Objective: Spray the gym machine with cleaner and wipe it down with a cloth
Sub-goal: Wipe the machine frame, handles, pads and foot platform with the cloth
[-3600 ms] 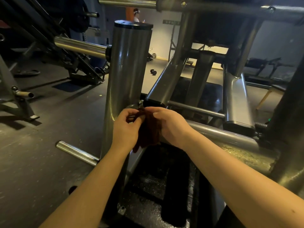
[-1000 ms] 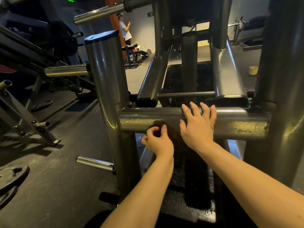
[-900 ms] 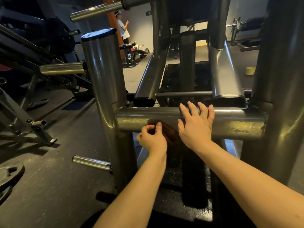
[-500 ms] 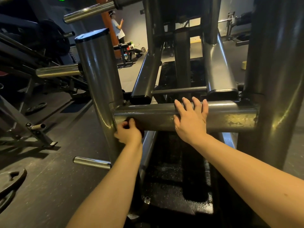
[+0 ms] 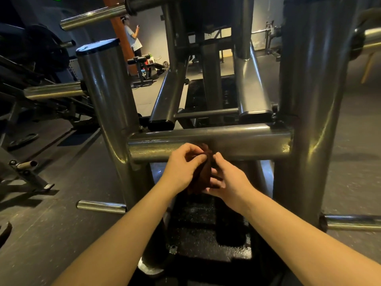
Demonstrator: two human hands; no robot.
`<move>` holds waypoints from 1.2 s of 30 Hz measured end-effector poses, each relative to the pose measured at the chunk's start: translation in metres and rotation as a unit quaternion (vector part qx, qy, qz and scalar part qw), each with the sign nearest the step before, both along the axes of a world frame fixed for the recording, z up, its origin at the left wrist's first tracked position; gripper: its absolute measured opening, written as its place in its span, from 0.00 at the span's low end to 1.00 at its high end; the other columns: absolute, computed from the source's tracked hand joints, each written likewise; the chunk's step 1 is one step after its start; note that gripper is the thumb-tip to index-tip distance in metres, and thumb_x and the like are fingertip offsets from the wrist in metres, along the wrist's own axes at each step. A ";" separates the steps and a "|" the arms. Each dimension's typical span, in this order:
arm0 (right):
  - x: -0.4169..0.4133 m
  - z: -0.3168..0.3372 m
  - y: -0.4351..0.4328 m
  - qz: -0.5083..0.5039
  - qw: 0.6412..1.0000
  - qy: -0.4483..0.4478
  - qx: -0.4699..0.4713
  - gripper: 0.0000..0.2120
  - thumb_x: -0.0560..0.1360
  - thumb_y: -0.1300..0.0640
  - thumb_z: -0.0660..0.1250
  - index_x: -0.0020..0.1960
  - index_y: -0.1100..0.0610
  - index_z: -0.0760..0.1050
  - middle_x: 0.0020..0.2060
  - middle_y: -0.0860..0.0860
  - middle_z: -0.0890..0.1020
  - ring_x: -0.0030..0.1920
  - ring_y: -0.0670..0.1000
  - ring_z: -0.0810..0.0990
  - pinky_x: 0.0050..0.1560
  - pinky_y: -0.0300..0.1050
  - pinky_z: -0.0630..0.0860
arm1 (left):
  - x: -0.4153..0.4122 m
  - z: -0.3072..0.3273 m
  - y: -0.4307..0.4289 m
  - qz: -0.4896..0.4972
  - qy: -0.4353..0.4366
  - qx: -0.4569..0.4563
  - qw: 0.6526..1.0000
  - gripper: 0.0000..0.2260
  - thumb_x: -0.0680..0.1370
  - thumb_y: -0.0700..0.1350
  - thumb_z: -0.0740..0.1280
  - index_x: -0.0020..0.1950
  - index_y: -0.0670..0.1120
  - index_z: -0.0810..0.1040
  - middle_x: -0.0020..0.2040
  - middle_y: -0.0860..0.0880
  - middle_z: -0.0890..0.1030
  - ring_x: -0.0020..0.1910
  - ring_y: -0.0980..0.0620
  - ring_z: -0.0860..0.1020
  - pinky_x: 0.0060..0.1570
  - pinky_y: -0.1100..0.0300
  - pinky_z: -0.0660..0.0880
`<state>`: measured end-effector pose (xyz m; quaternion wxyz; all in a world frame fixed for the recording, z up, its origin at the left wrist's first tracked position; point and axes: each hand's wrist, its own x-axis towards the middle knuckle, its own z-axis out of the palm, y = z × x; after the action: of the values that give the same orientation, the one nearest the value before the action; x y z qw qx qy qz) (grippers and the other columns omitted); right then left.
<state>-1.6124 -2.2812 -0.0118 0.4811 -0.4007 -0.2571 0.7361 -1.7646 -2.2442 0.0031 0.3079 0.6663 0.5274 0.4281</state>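
Note:
A grey steel gym machine fills the view, with a horizontal crossbar (image 5: pixel 243 141) joining two thick uprights (image 5: pixel 109 96). A dark brown cloth (image 5: pixel 203 174) hangs bunched just in front of and below the crossbar's middle. My left hand (image 5: pixel 181 168) pinches the cloth's upper part from the left. My right hand (image 5: pixel 228 180) grips it from the right, fingers curled into the fabric. Both hands are off the bar. No cleaner bottle is in view.
The right upright (image 5: pixel 313 100) stands close beside my right arm. Chrome weight pegs (image 5: pixel 101 206) stick out low on the left and at the right (image 5: pixel 354 222). A black wet-looking footplate (image 5: pixel 208 230) lies below. A person (image 5: pixel 132 36) stands far back by an orange pillar.
My left hand brought the cloth from the crossbar's left end back to the middle. My right hand has come off the crossbar and taken hold of the cloth.

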 end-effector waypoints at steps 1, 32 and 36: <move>0.000 -0.003 0.002 -0.001 0.999 0.043 -0.024 0.17 0.86 0.45 0.60 0.64 0.53 0.80 0.54 0.56 0.87 0.59 0.56 0.84 0.53 0.56 0.83 | 0.001 -0.001 -0.002 -0.028 0.024 0.005 0.999 0.06 0.80 0.40 0.71 0.55 0.47 0.84 0.52 0.53 0.85 0.53 0.61 0.81 0.58 0.62 0.77; 0.043 -0.039 0.050 -0.448 0.893 -0.018 -0.031 0.10 0.76 0.59 0.77 0.52 0.51 0.78 0.54 0.55 0.83 0.49 0.50 0.85 0.52 0.45 0.83 | -0.040 0.000 0.072 0.167 0.277 0.114 0.939 0.27 0.76 0.56 0.74 0.74 0.53 0.76 0.72 0.52 0.74 0.73 0.45 0.63 0.72 0.45 0.60; 0.056 -0.043 0.049 -0.508 0.861 -0.033 -0.023 0.11 0.77 0.58 0.76 0.56 0.52 0.77 0.53 0.50 0.82 0.49 0.45 0.84 0.47 0.37 0.81 | -0.041 -0.002 0.072 0.158 0.262 0.120 0.944 0.27 0.76 0.56 0.75 0.74 0.53 0.76 0.72 0.52 0.74 0.73 0.45 0.63 0.73 0.45 0.60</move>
<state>-1.5563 -2.2326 -0.0546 0.7700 -0.5109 -0.0170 0.3818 -1.8059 -2.1722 0.0012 0.0049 0.6950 0.6324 0.3420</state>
